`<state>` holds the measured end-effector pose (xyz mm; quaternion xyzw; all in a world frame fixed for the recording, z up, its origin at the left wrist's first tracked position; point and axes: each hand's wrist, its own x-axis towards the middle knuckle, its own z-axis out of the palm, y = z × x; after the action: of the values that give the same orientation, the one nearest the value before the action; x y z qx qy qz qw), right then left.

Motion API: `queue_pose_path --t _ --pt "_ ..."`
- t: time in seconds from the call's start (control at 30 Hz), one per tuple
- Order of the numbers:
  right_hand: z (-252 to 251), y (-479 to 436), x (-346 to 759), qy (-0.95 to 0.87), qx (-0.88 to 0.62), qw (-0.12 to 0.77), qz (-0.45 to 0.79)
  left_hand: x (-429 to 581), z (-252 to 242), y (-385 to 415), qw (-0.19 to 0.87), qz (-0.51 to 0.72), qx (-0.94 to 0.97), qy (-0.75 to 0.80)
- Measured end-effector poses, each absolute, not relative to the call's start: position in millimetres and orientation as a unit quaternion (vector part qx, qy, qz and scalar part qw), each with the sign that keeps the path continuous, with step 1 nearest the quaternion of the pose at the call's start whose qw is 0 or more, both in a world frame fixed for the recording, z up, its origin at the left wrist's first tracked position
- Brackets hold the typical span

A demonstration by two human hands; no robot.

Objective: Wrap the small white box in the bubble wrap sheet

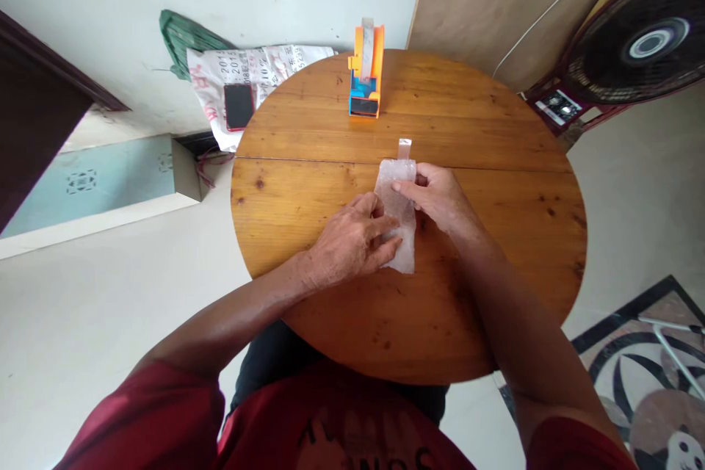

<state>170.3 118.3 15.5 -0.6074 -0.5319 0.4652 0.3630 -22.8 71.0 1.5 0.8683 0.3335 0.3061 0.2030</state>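
A narrow packet of whitish, see-through bubble wrap [405, 253] lies in the middle of the round wooden table. What it contains, if anything, cannot be made out. From its far end sticks out a short strip of clear tape [405, 148]. My right hand [438, 194] pinches the upper right edge, thumb on top and fingers tucked underneath. On the other side, my left hand [360, 235] grips the left edge, some of its fingers lying across the wrap and partly hiding it. Farther back stands an orange and blue tape dispenser [366, 77], apart from both hands.
The round table [518, 213] has a seam across it. To its left, a dark phone [239, 106] rests on a printed white sack [280, 62] beside green material [190, 40]. A large fan [650, 37] stands at the right, and a wall borders the far side.
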Motion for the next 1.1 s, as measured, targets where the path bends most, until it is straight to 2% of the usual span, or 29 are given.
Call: queue_pose_path --t 0.67,0.9,1.1 --pt "21.3 103.9 170.5 -0.515 -0.508 0.445 0.529 -22.3 -2.3 69.8 0.252 0.305 0.846 0.358" --pt "31.1 101.0 173.0 -0.506 -0.498 0.415 0.569 -13.3 -0.7 63.7 0.246 0.302 0.763 0.516" --pt "38.3 96.3 174.2 -0.507 -0.481 0.418 0.58 -8.4 4.1 53.4 0.271 0.325 0.723 0.546"
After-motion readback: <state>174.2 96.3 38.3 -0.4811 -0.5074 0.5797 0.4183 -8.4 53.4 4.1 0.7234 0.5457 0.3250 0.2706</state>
